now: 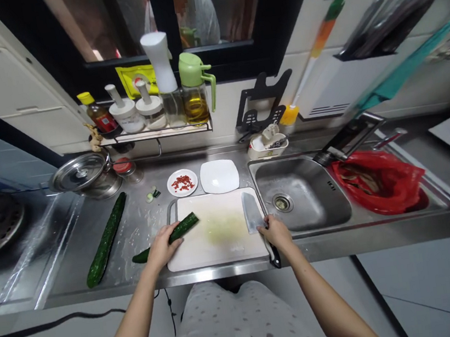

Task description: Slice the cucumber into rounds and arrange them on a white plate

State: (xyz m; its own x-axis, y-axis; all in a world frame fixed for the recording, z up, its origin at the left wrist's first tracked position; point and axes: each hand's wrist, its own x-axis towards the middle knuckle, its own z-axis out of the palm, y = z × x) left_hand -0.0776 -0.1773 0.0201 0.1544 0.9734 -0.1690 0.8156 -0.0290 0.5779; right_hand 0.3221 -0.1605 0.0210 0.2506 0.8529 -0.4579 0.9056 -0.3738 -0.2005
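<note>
A cut cucumber [185,226] lies slantwise over the left part of the white cutting board [203,254], its tapered end sticking out past the board's left edge. My left hand [163,247] is closed over its middle. At the board's right side, my right hand [277,232] grips a cleaver [251,213] where blade and handle meet. The blade lies flat on the board, pointing away from me, and the black handle reaches the counter's front edge. A wet greenish patch marks the board's middle. Left of the board rests a whole cucumber [108,239].
Behind the board stand a plate of chopped red pieces [182,183] and a white square plate [219,176]. Cucumber scraps [153,194] lie left of them. A sink [303,194] adjoins on the right, with a red plastic bag [380,181] beyond. A lidded pot [85,176] stands back left.
</note>
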